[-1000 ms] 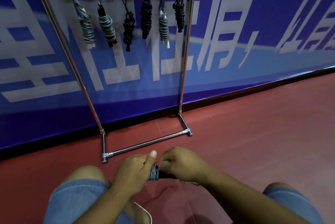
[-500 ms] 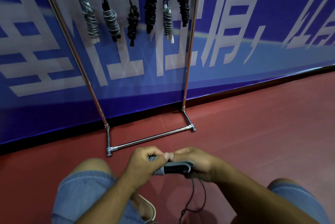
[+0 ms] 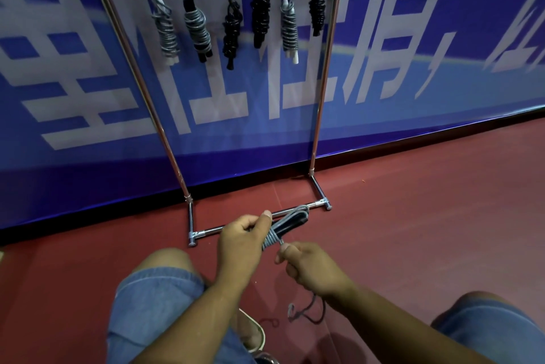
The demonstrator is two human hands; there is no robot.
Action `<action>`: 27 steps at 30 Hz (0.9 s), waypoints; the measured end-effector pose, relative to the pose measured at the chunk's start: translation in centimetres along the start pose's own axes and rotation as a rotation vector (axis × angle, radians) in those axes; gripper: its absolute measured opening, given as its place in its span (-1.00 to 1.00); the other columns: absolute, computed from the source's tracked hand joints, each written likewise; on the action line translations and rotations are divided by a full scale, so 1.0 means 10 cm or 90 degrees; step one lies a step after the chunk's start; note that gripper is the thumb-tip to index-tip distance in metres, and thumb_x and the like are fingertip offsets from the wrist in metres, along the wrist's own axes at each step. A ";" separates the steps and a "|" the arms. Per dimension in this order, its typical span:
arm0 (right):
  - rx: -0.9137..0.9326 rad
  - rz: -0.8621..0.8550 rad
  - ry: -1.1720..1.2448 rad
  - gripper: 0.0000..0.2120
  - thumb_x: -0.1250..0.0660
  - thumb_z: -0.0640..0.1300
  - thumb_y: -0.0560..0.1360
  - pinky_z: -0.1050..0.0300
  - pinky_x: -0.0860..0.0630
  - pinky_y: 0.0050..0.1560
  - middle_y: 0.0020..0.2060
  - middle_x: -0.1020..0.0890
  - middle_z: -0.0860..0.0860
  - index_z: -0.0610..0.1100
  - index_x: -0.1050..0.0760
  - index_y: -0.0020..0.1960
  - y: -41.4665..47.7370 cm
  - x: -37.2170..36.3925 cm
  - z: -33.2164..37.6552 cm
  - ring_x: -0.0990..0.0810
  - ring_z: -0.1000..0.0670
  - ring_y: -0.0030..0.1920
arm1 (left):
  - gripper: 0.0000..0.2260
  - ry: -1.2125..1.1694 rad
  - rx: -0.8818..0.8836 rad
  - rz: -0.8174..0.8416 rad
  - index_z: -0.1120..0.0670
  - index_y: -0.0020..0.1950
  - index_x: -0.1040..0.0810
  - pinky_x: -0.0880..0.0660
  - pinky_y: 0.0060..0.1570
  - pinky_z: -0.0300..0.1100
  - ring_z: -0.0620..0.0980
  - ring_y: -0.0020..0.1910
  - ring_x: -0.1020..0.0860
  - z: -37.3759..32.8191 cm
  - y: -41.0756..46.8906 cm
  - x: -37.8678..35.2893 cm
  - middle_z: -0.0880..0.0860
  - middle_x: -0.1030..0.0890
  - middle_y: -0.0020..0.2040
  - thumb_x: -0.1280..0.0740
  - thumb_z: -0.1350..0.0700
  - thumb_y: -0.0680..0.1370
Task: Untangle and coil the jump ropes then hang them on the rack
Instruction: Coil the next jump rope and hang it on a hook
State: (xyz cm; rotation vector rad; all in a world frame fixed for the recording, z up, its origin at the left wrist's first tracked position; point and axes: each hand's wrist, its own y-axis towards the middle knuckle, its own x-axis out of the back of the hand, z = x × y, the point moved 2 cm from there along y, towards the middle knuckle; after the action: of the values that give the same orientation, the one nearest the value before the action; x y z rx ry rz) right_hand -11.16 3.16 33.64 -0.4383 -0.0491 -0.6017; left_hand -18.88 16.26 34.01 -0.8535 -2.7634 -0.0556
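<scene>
Coils of jump rope [image 3: 197,27], six in a row, hang from the top of the chrome rack [image 3: 175,170] against the blue banner [image 3: 413,39], grey ones and black ones mixed. Lower down, a knee in denim shorts [image 3: 156,304] juts over the red floor [image 3: 427,216]. Just right of it, the left hand [image 3: 240,241] is curled round a half-wound jump rope [image 3: 287,223], thumb raised along the bundle. It grips the black handles and the folded grey cord where a few wraps circle them, and the folded end pokes out toward the foot of the rack. Right beside those wraps, the right hand [image 3: 312,268] is closed, thumb and forefinger pinching the free strand taut. Below that wrist a loose tail [image 3: 317,312] drops to the floor and curls there near a sandal [image 3: 253,331]. The wraps look few and only tension holds them, so a slackened pinch would likely let them spring open and slide off the handles. The tail lying in loops could kink, or catch under the foot, and jerk the strand out of the fingers. Winding every bit of cord would probably leave no loop to hook over the rack, and a soft winding might unravel once hung.
</scene>
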 end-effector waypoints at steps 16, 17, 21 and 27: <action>0.216 0.044 -0.684 -0.77 -0.20 0.10 0.59 0.06 -0.33 -0.24 -0.20 -0.53 0.03 -0.02 -0.40 -0.14 -0.09 0.20 0.28 -0.51 -0.11 -0.17 | -0.46 0.563 -0.289 0.074 -0.13 -0.10 -0.66 -0.39 -0.26 -0.15 -0.12 -0.17 -0.58 0.19 0.09 0.03 -0.13 -0.57 -0.18 -0.02 -0.44 0.49; 0.214 0.043 -0.683 -0.74 -0.22 0.10 0.58 0.05 -0.32 -0.26 -0.23 -0.51 0.03 -0.02 -0.37 -0.19 -0.08 0.22 0.29 -0.48 -0.10 -0.20 | -0.43 0.580 -0.295 0.094 -0.12 -0.11 -0.64 -0.41 -0.25 -0.14 -0.14 -0.16 -0.58 0.21 0.09 0.03 -0.13 -0.57 -0.18 0.02 -0.45 0.50; 0.192 0.021 -0.607 -0.71 -0.31 0.11 0.52 -0.01 -0.45 -0.26 -0.28 -0.59 -0.04 -0.10 -0.49 -0.21 -0.04 0.30 0.28 -0.54 -0.07 -0.25 | -0.43 0.558 -0.319 0.183 -0.04 -0.26 -0.43 -0.48 -0.22 -0.05 -0.11 -0.24 -0.53 0.26 0.04 0.06 -0.07 -0.50 -0.26 0.10 -0.42 0.58; 0.121 0.092 -0.308 -0.86 -0.50 -0.05 0.51 0.18 -0.54 -0.20 -0.25 -0.72 -0.05 -0.13 -0.70 -0.13 -0.01 0.38 0.21 -0.57 0.16 -0.29 | -0.44 0.261 -0.302 0.299 -0.02 -0.35 -0.35 -0.42 -0.31 0.01 -0.11 -0.41 -0.36 0.30 0.04 0.11 -0.06 -0.38 -0.39 -0.11 -0.44 0.59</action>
State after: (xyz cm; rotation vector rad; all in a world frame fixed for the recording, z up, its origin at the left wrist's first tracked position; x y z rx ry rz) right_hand -7.96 1.87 36.21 -0.3909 -0.5281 -0.3337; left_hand -20.14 17.54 31.37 -1.4021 -2.1326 -0.7302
